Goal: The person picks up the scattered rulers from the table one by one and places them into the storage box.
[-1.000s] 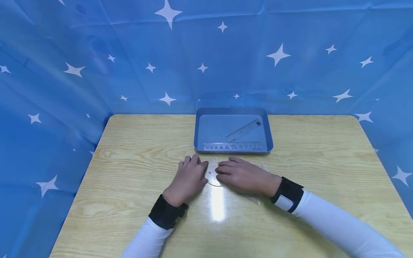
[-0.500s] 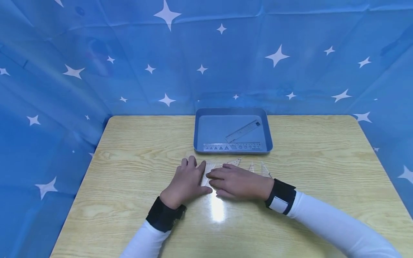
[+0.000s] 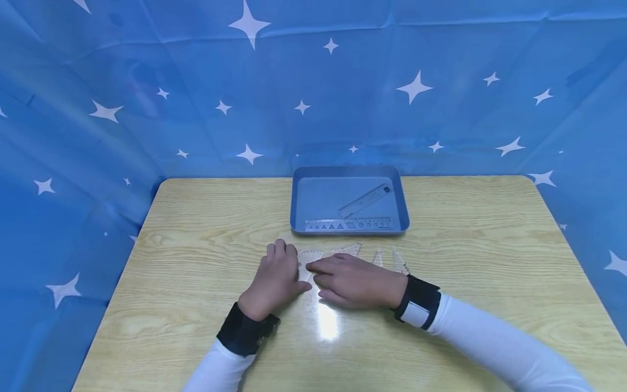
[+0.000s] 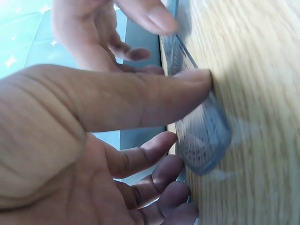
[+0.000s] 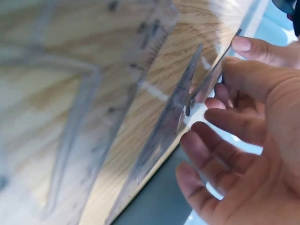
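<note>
A clear protractor [image 3: 305, 257] stands between both hands, just in front of the tray, tilted against the tabletop in the wrist views. My left hand [image 3: 273, 280] pinches its left side; the thumb [image 4: 187, 84] lies across the near face and the fingers sit behind. At the other side my right hand [image 3: 357, 282] pinches the edge between thumb and index finger, the remaining fingers loosely bent. One clear set square [image 3: 349, 249] lies just beyond the right hand. Another set square [image 5: 152, 61], with a cut-out, lies beside the right wrist, partly hidden by it in the head view.
A blue tray [image 3: 350, 233] stands at the table's back edge. Inside are a clear ruler [image 3: 364, 200] lying slantwise and a ruler with shape cut-outs [image 3: 349, 224] along the front wall. A blue star-printed cloth [image 3: 313, 81] hangs behind the wooden table [image 3: 206, 218].
Both hands have shifted left with the protractor, and it has turned in their fingers. The set squares, earlier mostly covered by the right hand, now show more. The tray and its rulers stay put.
</note>
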{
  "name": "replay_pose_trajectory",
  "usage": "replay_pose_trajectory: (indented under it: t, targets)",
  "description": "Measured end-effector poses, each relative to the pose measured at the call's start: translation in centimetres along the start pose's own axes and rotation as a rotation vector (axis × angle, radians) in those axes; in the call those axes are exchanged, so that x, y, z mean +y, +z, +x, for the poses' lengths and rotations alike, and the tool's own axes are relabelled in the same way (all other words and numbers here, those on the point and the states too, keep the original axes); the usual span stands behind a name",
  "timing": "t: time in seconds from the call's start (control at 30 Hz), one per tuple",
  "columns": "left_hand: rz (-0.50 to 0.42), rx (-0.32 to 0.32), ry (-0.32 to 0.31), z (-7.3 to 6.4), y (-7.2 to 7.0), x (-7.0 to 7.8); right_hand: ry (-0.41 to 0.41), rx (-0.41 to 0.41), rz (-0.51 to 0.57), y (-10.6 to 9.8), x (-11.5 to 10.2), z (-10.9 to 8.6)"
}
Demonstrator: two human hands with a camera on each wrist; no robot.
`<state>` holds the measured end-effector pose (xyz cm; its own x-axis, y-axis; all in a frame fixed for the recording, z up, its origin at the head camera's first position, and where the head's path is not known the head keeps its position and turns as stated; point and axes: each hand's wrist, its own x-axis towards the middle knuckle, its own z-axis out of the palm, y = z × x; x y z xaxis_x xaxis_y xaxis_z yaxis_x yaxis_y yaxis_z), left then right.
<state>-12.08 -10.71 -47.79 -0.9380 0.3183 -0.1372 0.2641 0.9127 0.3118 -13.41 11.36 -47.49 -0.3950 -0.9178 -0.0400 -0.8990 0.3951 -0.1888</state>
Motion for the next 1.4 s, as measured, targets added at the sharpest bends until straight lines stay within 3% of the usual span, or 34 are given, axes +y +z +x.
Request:
replay_pose_trajectory:
  t: [0.17,0.27,0.43,0.7,0.93,1.1,1.23,1.4]
  targets:
    - [-0.136,-0.059,-0.046,0.4,-0.5,-0.4,0.06,0.057,0.017,-0.1,-0.1,0.5]
    - [-0.204,-0.101,-0.066,0.7,-0.7,-0.5,0.119,0.113,-0.037,-0.1,0.0,1.0]
    - [-0.25,-0.139,-0.044,1.1,-0.8,-0.3,0.201,0.146,-0.092,-0.1,0.2,1.8]
    - [-0.246,-0.148,-0.02,1.3,-0.7,-0.3,0.313,0.097,-0.054,0.2,0.4,3.0]
    - [-0.267,-0.145,-0.014,1.2,-0.8,-0.4,0.413,0.02,0.174,-0.2,0.8,4.1]
    - [-0.242,-0.111,-0.07,1.0,-0.8,-0.4,0.466,-0.028,0.303,-0.2,0.9,4.4]
    - [-0.218,-0.101,-0.11,0.7,-0.9,-0.2,0.48,-0.037,0.315,0.0,0.8,4.4]
    - [-0.188,-0.093,-0.112,0.6,-0.8,-0.2,0.435,-0.004,0.286,0.1,0.7,4.3]
